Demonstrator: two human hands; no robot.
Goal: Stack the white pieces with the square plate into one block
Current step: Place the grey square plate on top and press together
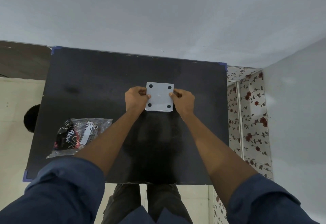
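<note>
A white square plate (159, 96) with a black round dot near each corner lies flat at the middle of the black table (98, 86). A thin white edge shows under its near side; whether other white pieces lie beneath it is hidden. My left hand (136, 99) grips the plate's left edge, thumb on top. On the opposite edge my right hand (182, 100) holds it the same way.
A clear plastic bag (79, 133) with a dark printed packet inside lies at the table's near left. A white wall runs behind the table. A floral-patterned surface (250, 114) stands to the right. Blue tape marks the table's corners.
</note>
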